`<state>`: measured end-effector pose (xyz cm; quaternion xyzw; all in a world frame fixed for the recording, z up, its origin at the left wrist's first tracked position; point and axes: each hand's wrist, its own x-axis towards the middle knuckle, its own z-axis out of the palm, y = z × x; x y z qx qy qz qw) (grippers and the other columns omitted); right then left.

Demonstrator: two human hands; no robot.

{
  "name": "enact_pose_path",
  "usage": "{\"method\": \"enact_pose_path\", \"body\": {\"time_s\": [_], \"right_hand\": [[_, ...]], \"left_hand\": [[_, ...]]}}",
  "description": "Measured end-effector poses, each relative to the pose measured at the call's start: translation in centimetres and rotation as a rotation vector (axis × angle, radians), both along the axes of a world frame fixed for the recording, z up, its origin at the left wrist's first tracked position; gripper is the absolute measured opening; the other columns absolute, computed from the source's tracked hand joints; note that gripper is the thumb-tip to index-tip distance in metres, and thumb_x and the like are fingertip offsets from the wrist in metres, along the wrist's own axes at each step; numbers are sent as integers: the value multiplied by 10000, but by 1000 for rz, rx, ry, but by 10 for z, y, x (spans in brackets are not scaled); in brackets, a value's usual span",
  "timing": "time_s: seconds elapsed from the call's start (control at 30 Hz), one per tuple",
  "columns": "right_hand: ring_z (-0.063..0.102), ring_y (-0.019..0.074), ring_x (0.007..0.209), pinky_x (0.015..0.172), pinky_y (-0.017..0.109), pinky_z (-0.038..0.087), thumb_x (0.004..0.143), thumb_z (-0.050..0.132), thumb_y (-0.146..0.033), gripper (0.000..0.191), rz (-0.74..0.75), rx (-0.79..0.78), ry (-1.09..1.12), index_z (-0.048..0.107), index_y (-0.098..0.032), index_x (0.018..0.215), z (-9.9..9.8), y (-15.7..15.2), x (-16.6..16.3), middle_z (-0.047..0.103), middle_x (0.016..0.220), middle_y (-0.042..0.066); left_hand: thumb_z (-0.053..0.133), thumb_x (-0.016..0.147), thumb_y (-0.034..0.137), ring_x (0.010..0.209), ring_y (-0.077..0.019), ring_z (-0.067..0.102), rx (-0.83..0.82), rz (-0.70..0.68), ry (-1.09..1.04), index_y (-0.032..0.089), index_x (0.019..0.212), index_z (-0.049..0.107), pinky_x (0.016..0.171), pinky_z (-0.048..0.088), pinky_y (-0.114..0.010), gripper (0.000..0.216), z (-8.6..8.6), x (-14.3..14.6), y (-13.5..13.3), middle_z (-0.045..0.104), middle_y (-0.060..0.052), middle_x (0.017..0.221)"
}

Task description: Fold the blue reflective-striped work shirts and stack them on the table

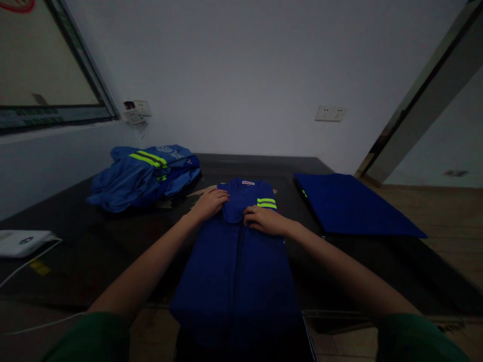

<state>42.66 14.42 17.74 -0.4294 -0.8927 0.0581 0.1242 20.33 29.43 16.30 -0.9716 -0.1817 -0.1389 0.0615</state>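
A dark blue work jacket point(260, 266) lies front up in front of me, its lower part hanging over the near table edge. Its collar point(236, 201) faces away, with a small white label inside and a yellow-green reflective band showing at the right shoulder. My left hand point(212, 202) rests on the left side of the collar, fingers stretched out over the cloth. At the front opening below the collar, my right hand point(264, 219) has its fingers bent, pinching the fabric edge. The fingertips of the right hand are partly hard to make out in the dim light.
A crumpled heap of blue garments point(147, 176) with reflective stripes sits at the back left. On the right lies a flat, folded blue garment point(350, 203) overhanging the dark table point(302, 168). A white device point(24, 242) with a cable is at the left edge.
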Motion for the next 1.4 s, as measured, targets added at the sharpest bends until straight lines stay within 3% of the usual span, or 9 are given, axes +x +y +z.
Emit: {"method": "enact_pose_path", "body": {"time_s": [0.13, 0.27, 0.43, 0.73, 0.93, 1.07, 1.17, 1.3, 1.4], "right_hand": [[567, 207, 986, 892, 365, 438, 860, 579, -146, 153, 39, -67, 67, 653, -211, 977, 1, 3, 3, 634, 1056, 65], [577, 201, 977, 904, 359, 437, 867, 580, -149, 128, 25, -105, 140, 647, -198, 964, -3, 8, 3, 650, 1011, 59], [591, 186, 993, 910, 334, 441, 861, 583, -142, 127, 3, -135, 265, 634, -176, 972, -12, 9, 4, 646, 1044, 67], [602, 187, 954, 869, 337, 446, 836, 580, -110, 165, -52, -175, 339, 612, -181, 982, -22, 13, -5, 658, 1007, 51], [587, 187, 972, 875, 348, 445, 818, 628, -135, 221, -128, -156, 399, 601, -184, 1031, -40, 20, -9, 644, 1028, 57], [586, 193, 953, 872, 350, 443, 826, 658, -220, 206, -168, -124, 402, 613, -174, 1020, -43, 20, -5, 638, 1017, 70], [579, 194, 936, 879, 343, 429, 854, 635, -267, 124, -159, -97, 359, 634, -173, 934, -43, 21, -3, 639, 979, 73], [555, 191, 906, 861, 329, 410, 886, 592, -307, 137, -183, -81, 271, 632, -177, 888, -47, 27, -4, 623, 947, 65], [529, 196, 908, 873, 339, 381, 908, 550, -327, 171, -217, -52, 203, 615, -176, 862, -52, 30, -7, 605, 954, 70]], "left_hand": [[452, 805, 22, 1147, -216, 565, -105, 17, 106, 172, 1135, 655, 1066, 342, -427, 415, 2, -15, -19, 654, -93, 1199], [409, 820, -3, 1194, -208, 527, -225, 1, -61, 115, 1223, 595, 1050, 377, -374, 459, -1, -18, -47, 601, -130, 1266], [531, 912, 222, 1099, -188, 568, -434, -112, -171, 143, 1127, 630, 987, 431, -321, 250, -9, -5, -85, 634, -94, 1160], [525, 911, 224, 1045, -201, 551, -312, -89, -112, 161, 1108, 661, 924, 455, -316, 247, -18, -5, -98, 605, -89, 1093], [496, 914, 203, 1056, -230, 598, -307, 55, -113, 172, 1108, 658, 979, 434, -390, 254, 9, -17, -136, 674, -93, 1104], [437, 950, 304, 955, -173, 649, -732, 105, -376, 199, 1067, 670, 893, 483, -296, 281, 28, -65, -210, 712, -38, 1039], [426, 946, 376, 799, -163, 676, -1130, 179, -181, 196, 902, 716, 771, 512, -260, 344, 2, -103, -265, 732, -18, 839], [612, 811, 310, 1054, -235, 636, -1158, 442, -165, 225, 1153, 664, 942, 476, -359, 356, -87, -118, -305, 700, -66, 1126], [667, 745, 240, 1104, -243, 611, -1171, 448, -301, 227, 1249, 605, 984, 462, -383, 508, -144, -103, -313, 651, -90, 1230]]}}
